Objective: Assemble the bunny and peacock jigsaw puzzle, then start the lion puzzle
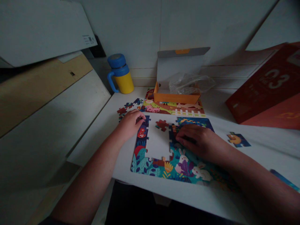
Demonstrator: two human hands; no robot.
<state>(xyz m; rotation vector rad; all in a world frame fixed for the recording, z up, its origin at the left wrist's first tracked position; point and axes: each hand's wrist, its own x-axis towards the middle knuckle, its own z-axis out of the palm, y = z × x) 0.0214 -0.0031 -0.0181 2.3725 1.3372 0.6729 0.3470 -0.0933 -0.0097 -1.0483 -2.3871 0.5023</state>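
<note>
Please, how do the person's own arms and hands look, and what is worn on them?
The left hand and right hand are ungloved, with no ring, watch or bracelet visible. The left forearm and right forearm are bare; a dark sleeve edge shows only at the left.

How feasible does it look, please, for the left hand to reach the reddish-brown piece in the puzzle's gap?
Probably yes: the left hand is close by, with only a flat puzzle strip and tabletop apparently between it and the reddish-brown piece.
</note>
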